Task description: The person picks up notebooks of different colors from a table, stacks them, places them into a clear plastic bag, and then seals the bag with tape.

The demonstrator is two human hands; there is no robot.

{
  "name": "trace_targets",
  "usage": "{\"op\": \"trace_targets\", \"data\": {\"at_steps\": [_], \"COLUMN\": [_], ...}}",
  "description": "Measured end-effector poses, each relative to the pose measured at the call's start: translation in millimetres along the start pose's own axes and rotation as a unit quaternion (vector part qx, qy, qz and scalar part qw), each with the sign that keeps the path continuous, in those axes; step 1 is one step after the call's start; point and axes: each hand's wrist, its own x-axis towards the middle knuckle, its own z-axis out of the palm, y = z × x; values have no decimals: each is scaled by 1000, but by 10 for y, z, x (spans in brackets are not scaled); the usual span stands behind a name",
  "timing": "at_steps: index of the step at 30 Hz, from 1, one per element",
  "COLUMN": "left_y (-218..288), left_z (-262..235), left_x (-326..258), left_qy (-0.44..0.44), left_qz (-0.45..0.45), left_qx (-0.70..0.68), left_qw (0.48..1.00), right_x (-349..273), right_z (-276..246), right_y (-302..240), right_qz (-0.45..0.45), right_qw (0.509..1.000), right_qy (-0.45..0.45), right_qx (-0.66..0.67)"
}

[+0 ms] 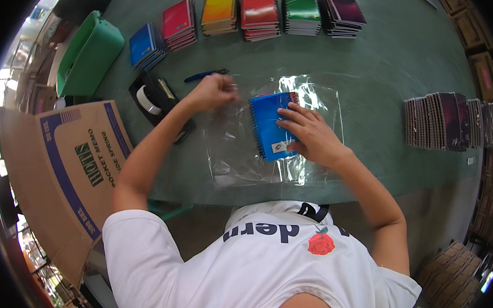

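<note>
White short-sleeved shirt point(194, 275) with dark lettering, cut off below, comes nearest. On a clear plastic sheet point(235, 159) over the green table point(376, 60), one blue spiral-bound notebook point(270, 121), label too small to read, lies under the right hand point(310, 132), grip flat, fingers apart; the left hand point(215, 91) blurs, its grip impossible to tell. Beyond, six coloured notebook stacks point(260, 16) form an arc.

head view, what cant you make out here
Left hand: fingers blurred in the head view; whether they grip anything is unclear.
Blue notebook: cover partly hidden by the right hand, head view.
Brown boxes, upper right: cut off by the dark rim, head view.
</note>
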Motion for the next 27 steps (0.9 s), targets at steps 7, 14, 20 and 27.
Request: {"op": "trace_targets", "data": {"at_steps": [7,14,20,27], "left_y": [192,796,856,969], "left_z": [955,1093,1335,1357], "left_x": [-856,-510,-320,-317], "left_qy": [-11,147,156,99], "left_qz": [-125,90,95,44], "left_qx": [-424,-26,112,163], "left_qw": [897,985,977,981], "right_x": [18,-25,124,232], "right_z": [18,119,336,236], "right_y": [107,327,336,383], "right_qz": [-20,-14,-22,-55], "right_qw": [1000,999,995,998], "right_qy": [2,42,97,32], "right_qx": [-18,0,20,5]}}
